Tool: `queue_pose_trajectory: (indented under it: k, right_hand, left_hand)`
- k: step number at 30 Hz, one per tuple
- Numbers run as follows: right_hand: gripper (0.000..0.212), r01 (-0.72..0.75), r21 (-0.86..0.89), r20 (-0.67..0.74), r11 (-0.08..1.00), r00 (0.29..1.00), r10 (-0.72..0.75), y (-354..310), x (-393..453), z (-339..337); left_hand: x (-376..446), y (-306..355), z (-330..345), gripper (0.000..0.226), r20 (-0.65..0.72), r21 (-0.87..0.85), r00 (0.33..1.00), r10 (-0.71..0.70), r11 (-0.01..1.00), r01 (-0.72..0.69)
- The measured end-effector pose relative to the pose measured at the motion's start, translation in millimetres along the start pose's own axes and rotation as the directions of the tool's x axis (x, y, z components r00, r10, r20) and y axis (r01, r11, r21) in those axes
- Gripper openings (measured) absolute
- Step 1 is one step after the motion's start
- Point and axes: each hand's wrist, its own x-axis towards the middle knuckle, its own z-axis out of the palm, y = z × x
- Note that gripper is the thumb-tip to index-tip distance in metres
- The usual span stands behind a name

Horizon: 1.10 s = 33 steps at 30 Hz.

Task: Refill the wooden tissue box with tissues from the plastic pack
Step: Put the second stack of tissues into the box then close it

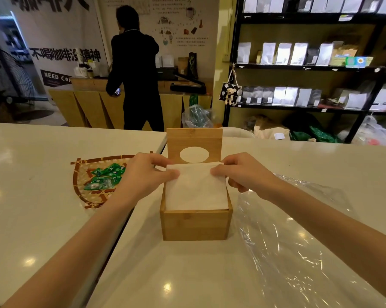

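Bamboo-coloured wood with a smooth grain forms the square tissue box (195, 224), which stands near the middle of the glossy white desk (43, 218). Its hinged lid (194, 142) stands upright at the far side, cut through by an oval hole. A soft white stack of tissues (196, 192) fills the box, its far edge lifted above the rim. The left hand (143, 177) pinches the stack's far left corner between thumb and fingers; the right hand (245, 172) pinches the far right corner the same way. Crinkled clear plastic pack (287, 241) lies flat on the desk just right of the box, under the right forearm. Towards the desk's left edge sits a woven fan-shaped tray (85, 196) holding green sachets (105, 176), partly hidden by the left hand. Beyond the desk a person in dark clothes (134, 70) faces a wooden counter, and black shelves (310, 67) carry pale pouches.
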Motion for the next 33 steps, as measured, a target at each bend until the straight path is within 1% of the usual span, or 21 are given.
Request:
queue_pose_trajectory:
  k: [2,5,7,10,11,13,14,21,25,30,33]
  right_hand:
    - [0.033,0.056,-0.070,-0.038,0.996,0.998,-0.059,0,0,1]
    - [0.034,0.131,-0.213,-0.116,0.968,0.981,-0.158,0,-2,5]
    - [0.035,0.116,-0.308,-0.144,0.944,0.975,-0.167,-1,-3,6]
    - [0.032,0.104,-0.353,-0.109,0.930,0.982,-0.151,-2,-4,3]
    - [0.031,0.104,-0.361,-0.105,0.927,0.983,-0.151,-2,-3,3]
    - [0.032,0.099,-0.394,-0.117,0.914,0.981,-0.157,-2,0,4]
    - [0.033,0.094,-0.423,-0.124,0.901,0.979,-0.161,-3,2,5]
    - [0.028,0.100,-0.663,-0.062,0.742,0.980,-0.187,-10,8,7]
    - [0.026,0.109,-0.725,-0.047,0.680,0.977,-0.207,-12,7,9]
    - [0.026,0.150,-0.764,0.029,0.628,0.980,-0.199,-14,5,9]
    - [0.022,0.164,-0.817,0.060,0.553,0.978,-0.201,-16,2,16]
  left_hand:
    - [0,2,0,0.030,-0.011,0.058,1.000,-0.006,0.998,0.007]
    - [-2,7,3,0.028,-0.022,0.126,0.999,0.047,0.991,-0.044]
    - [-4,9,6,0.026,-0.023,0.174,0.995,0.096,0.981,-0.091]
    - [-6,7,8,0.022,-0.022,0.245,0.994,0.103,0.965,-0.094]
    - [-6,6,8,0.022,-0.026,0.320,0.994,0.105,0.943,-0.091]
    - [-4,5,9,0.022,-0.032,0.494,0.992,0.124,0.865,-0.092]
    - [-4,6,9,0.022,-0.031,0.531,0.992,0.124,0.843,-0.089]
    - [1,12,8,0.020,0.057,0.595,0.993,0.106,0.795,-0.119]
    - [1,16,9,0.019,0.078,0.628,0.992,0.099,0.768,-0.127]
    - [3,14,11,0.019,0.095,0.660,0.990,0.101,0.739,-0.138]
    - [5,9,17,0.021,0.134,0.707,0.988,0.074,0.691,-0.148]
